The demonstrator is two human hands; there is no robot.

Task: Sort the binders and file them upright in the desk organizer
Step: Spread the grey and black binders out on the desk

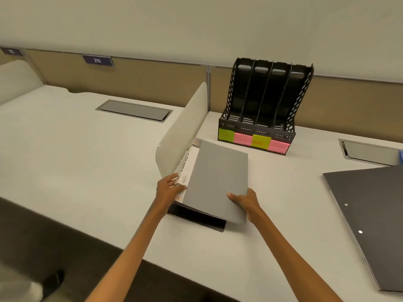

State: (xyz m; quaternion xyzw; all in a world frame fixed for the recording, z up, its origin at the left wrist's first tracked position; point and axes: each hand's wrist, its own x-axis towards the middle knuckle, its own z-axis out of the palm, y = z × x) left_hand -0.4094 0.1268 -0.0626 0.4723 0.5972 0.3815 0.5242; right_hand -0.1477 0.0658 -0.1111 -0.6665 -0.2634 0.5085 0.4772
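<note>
A: Hands?
B: Left hand (169,188) is gripping the grey binder (216,182) at its white spine; right hand (244,200) is pinching the cover's near right corner.
A: Binder where?
B: Lying mid-counter (87,153), beside the divider (181,127). Desk organizer (265,105) is standing at the back edge, slots empty. A black binder (370,214) is lying flat at the right edge.

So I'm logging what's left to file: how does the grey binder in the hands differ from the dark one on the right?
The grey binder is light grey; the dark binder is near black. The grey binder is gripped by the left hand and right hand with its near edge raised; the dark binder lies flat, untouched. The grey binder shows whole; the dark binder runs past the frame edge. Neither is in the desk organizer yet.
</note>
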